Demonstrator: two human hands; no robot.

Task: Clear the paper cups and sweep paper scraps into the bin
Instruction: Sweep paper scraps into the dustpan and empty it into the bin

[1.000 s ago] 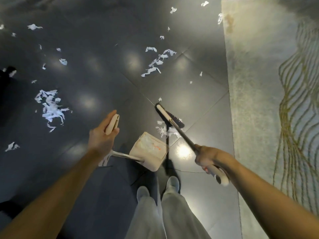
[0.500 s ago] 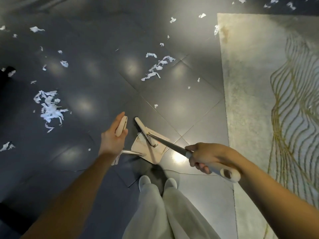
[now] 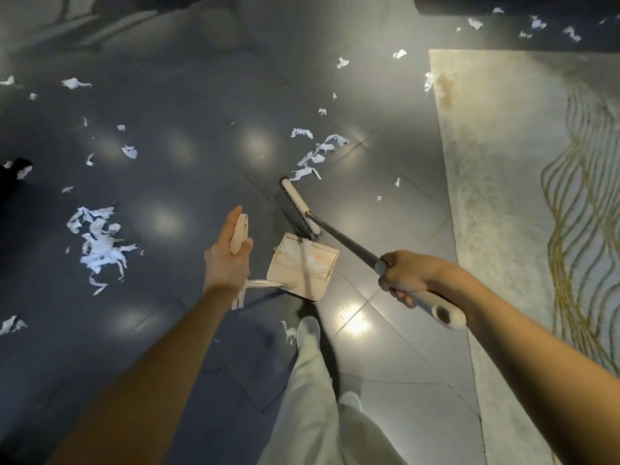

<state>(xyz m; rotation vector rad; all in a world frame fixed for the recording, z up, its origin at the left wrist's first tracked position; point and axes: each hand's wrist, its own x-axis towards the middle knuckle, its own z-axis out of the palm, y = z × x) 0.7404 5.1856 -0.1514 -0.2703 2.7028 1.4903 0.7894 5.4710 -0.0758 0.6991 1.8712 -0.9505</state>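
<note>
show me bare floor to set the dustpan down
Bare: dark tiles between the big white scrap pile and the beige dustpan; also the near tiles beside the pale rug. Crowded: torn strips ahead of the black-bristled broom.

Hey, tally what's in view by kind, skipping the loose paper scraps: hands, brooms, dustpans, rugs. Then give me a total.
Hands: 2, the left hand and the right hand
Broom: 1
Dustpan: 1
Rug: 1
Total: 5
</note>
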